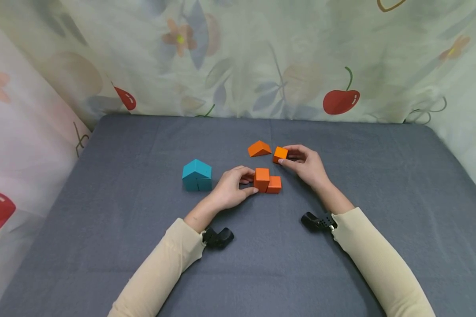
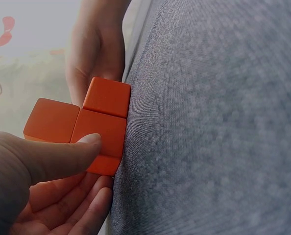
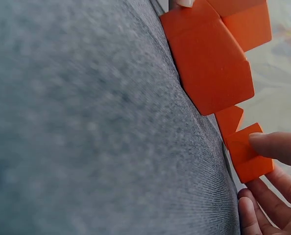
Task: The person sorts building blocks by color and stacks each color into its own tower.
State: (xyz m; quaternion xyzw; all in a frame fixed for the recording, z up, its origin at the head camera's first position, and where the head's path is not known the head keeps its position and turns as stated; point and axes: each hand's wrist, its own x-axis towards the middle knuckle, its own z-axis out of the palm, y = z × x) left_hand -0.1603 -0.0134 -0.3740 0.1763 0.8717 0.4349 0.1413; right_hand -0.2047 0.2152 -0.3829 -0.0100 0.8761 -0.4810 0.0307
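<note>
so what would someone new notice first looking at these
Probably the two hands meeting mid-table on the grey cloth: the left hand grips a stepped orange block, while the right hand pinches a small orange cube just behind it. An orange wedge lies loose beside that cube, and a teal house-shaped block stands apart at the left.

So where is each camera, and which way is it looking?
Head: up high, looking down at the table; both hands and sleeves show.
Left wrist: low on the table, looking at the L block; left hand shows.
Right wrist: low, looking at the cube; right hand shows.
Both wrist views share the L block.
</note>
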